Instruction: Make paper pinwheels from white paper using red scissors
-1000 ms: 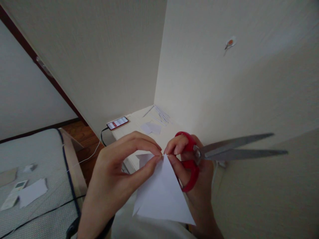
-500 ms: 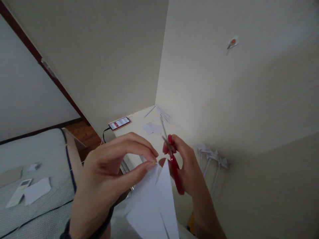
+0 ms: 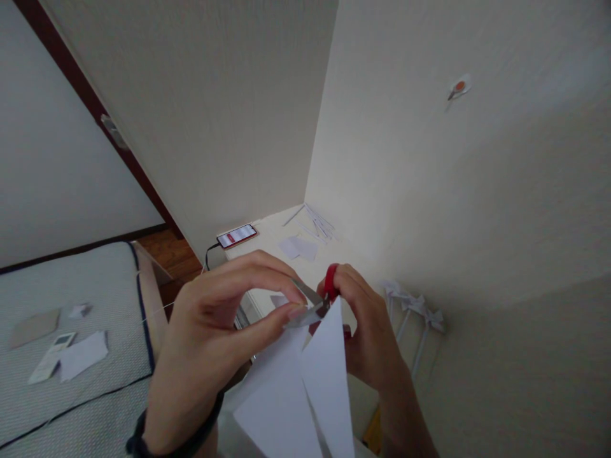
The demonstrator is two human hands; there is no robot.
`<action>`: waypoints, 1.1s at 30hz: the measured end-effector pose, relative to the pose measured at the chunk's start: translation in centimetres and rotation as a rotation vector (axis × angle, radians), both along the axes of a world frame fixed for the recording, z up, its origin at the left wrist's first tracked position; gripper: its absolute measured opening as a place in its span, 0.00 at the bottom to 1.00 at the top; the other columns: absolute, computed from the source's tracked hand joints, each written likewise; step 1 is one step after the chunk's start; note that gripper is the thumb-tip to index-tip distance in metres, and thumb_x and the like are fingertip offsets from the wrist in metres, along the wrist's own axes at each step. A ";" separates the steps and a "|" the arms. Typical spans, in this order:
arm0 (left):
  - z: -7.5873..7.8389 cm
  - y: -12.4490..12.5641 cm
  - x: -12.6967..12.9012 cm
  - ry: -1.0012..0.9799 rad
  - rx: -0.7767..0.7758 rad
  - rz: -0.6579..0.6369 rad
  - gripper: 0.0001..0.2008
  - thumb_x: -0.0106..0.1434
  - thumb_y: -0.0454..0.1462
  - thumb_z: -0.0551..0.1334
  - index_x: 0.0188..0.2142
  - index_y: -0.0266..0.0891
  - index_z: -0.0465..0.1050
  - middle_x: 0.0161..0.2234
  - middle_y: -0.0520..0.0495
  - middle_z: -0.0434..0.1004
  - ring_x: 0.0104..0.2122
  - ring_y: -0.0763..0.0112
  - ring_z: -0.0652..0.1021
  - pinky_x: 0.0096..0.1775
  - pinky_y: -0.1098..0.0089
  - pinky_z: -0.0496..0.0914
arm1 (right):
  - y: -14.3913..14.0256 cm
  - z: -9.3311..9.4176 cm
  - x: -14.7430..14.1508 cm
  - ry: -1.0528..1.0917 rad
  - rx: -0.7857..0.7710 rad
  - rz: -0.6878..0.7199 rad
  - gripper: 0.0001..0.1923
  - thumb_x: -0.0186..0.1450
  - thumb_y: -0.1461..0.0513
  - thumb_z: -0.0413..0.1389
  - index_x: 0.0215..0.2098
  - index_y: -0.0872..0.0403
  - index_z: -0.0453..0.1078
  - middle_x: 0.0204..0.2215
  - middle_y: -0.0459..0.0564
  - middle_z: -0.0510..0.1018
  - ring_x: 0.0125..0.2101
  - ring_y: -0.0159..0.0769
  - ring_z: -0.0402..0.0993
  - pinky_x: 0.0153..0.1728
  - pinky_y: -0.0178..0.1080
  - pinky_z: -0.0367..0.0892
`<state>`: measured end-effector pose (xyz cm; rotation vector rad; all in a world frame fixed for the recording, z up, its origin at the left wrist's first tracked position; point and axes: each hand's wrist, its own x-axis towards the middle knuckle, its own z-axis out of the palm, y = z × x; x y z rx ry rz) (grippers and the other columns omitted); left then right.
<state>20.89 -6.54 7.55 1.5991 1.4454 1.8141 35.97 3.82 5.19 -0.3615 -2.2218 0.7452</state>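
Note:
Thumb and forefinger of my left hand pinch the top of a white sheet of paper, which hangs below and has slits cut into it. My right hand grips red-handled scissors with fingers in the loops. The scissor blades are parted and point left, reaching to my left fingertips at the paper's upper corner. One pointed flap of the paper stands up just under the scissors' pivot. Part of the lower scissor handle is hidden behind the paper.
A phone with a cable lies on the white table, near paper squares and thin white sticks. Paper pinwheels on sticks stand at the right by the wall. On the bed at left lie a remote and papers.
My right hand has turned the scissors from pointing up and away to pointing left, bringing the blades to the paper's top by my left fingertips. The left hand keeps its pinch.

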 end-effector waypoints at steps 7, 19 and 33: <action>0.5 0.0 0.2 0.028 -0.033 0.031 0.11 0.57 0.29 0.67 0.34 0.48 0.79 0.33 0.54 0.80 0.34 0.69 0.77 0.39 0.70 0.73 | 0.2 0.3 -0.2 -0.045 0.002 -0.009 0.12 0.53 0.72 0.53 0.31 0.51 0.58 0.29 0.45 0.65 0.31 0.36 0.61 0.29 0.36 0.57; 0.9 0.0 0.6 0.019 -0.050 0.065 0.10 0.56 0.28 0.67 0.31 0.47 0.80 0.31 0.53 0.81 0.33 0.69 0.78 0.38 0.70 0.73 | 0.6 0.0 0.2 -0.066 0.018 -0.024 0.10 0.57 0.70 0.54 0.29 0.51 0.57 0.27 0.44 0.64 0.29 0.35 0.60 0.28 0.36 0.55; 0.7 -0.1 0.8 -0.029 -0.070 0.134 0.15 0.53 0.24 0.64 0.29 0.48 0.79 0.32 0.55 0.80 0.34 0.68 0.78 0.39 0.70 0.72 | 0.7 -0.1 0.1 -0.057 0.113 -0.134 0.13 0.51 0.72 0.52 0.26 0.50 0.54 0.23 0.41 0.60 0.26 0.33 0.56 0.26 0.36 0.51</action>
